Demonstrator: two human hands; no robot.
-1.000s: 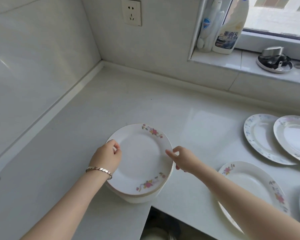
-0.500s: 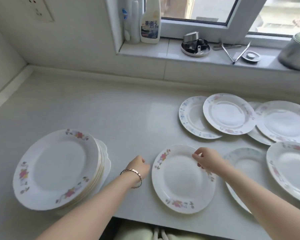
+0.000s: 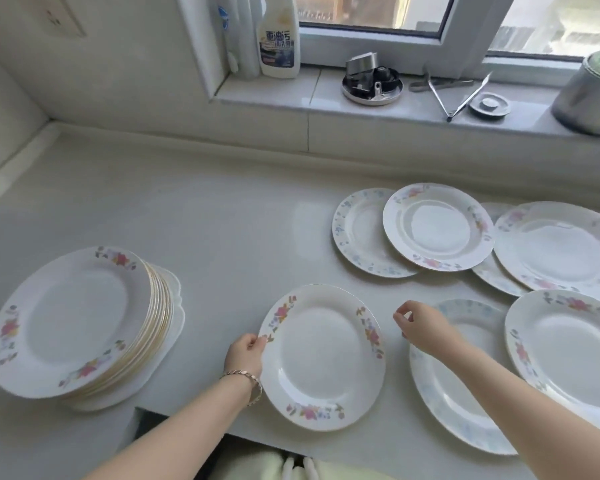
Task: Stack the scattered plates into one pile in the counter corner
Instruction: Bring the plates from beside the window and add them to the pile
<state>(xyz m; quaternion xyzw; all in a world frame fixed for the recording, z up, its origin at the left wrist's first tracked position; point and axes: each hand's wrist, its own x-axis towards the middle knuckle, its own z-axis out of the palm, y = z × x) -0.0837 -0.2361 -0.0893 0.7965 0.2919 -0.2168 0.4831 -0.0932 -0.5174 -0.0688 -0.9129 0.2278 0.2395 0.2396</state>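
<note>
A pile of flowered plates (image 3: 80, 320) stands on the white counter (image 3: 222, 230) at the left. One flowered plate (image 3: 321, 355) lies near the counter's front edge, and my left hand (image 3: 245, 355) grips its left rim. My right hand (image 3: 426, 330) hovers just right of that plate, off its rim, fingers loosely curled and holding nothing, above a blue-patterned plate (image 3: 458, 393). More plates lie scattered at the right: a blue-rimmed plate (image 3: 357, 233), a pink-flowered plate (image 3: 437, 226) overlapping it, a large plate (image 3: 561, 247) and a near plate (image 3: 568, 355).
The window sill (image 3: 291, 95) behind carries a spray bottle (image 3: 279, 39), a metal dish (image 3: 371, 86), tongs (image 3: 454, 95) and a steel pot (image 3: 589, 98). The counter's front edge steps back in a notch (image 3: 187, 420) between the pile and the held plate.
My view swung right from the pile to the scattered plates. My right hand let go of the flowered plate's right rim; my left hand took its left rim, and the plate slid slightly left.
</note>
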